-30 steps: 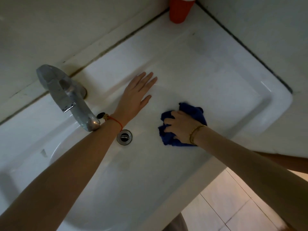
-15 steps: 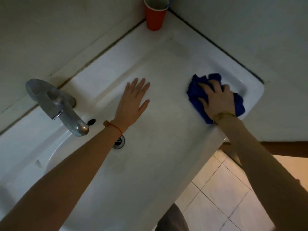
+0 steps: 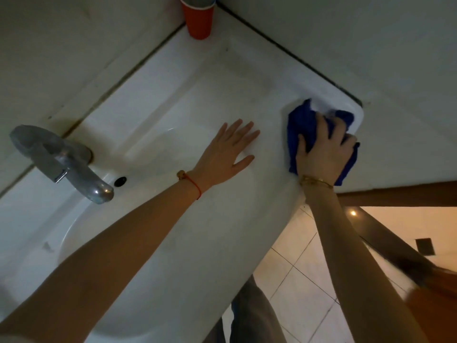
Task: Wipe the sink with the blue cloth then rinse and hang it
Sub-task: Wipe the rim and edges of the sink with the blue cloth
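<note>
- Over at the right edge of the frame, your right hand [image 3: 324,154] has its fingers curled down over the bunched blue cloth [image 3: 303,127], pressing it on the sink [image 3: 173,100] at its far right corner.
- Watch that corner: part of the cloth already hangs past the front lip, lower right of your wrist. Push outward and it could slide off and drop to the tiled floor [image 3: 296,280].
- Centre frame, your left hand [image 3: 230,149] lies flat, fingers straight and spread, holding nothing, bracing on the basin slope. If that porcelain is wet, the palm could skid and tip your weight forward.
- Top centre, the red cup [image 3: 197,18] stands on the ledge in the wall corner, well apart from the cloth. A long sweep up along the back ledge could knock it into the basin.
- Left of frame, the tap [image 3: 64,162] juts over the bowl beside your left forearm; swing back carelessly for the rinse and you could bang into it.
- Light is dim, so missed patches seem likely.
</note>
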Motion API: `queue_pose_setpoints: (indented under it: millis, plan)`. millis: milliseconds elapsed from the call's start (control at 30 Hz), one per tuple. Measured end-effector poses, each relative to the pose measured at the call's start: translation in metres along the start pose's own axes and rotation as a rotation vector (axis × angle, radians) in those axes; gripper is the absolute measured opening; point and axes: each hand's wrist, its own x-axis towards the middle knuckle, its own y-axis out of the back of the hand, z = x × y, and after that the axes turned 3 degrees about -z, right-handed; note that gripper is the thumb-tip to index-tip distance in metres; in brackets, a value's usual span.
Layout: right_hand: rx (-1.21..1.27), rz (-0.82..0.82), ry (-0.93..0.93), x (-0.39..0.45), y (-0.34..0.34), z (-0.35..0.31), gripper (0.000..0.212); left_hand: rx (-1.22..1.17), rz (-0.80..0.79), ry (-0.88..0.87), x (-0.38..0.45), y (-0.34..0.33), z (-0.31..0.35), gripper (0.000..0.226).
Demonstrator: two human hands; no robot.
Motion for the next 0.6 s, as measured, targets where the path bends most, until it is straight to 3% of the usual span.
queue_pose_setpoints:
  millis: [133, 200, 333, 433, 600]
  plan:
    - [0.130, 0.061, -0.205, -0.026, 0.008, 0.001, 0.062, -0.045, -0.095, -0.032, 0.002, -0.007, 0.025, 0.061]
    - [0.319, 0.058, -0.353, -0.053, 0.009, 0.007, 0.066, -0.049, -0.130, -0.051, 0.002, -0.012, 0.037, 0.061]
    - [0.929, -0.221, -0.646, -0.072, 0.018, 0.029, 0.046, 0.021, -0.186, -0.068, 0.007, -0.020, 0.058, 0.065]
    - [0.916, -0.375, -0.644, -0.039, 0.024, 0.044, 0.048, 0.037, -0.200, -0.098, 0.007, -0.024, 0.063, 0.065]
    - [0.928, -0.393, -0.600, -0.027, 0.026, 0.049, 0.042, 0.012, -0.156, -0.090, 0.005, -0.027, 0.065, 0.063]
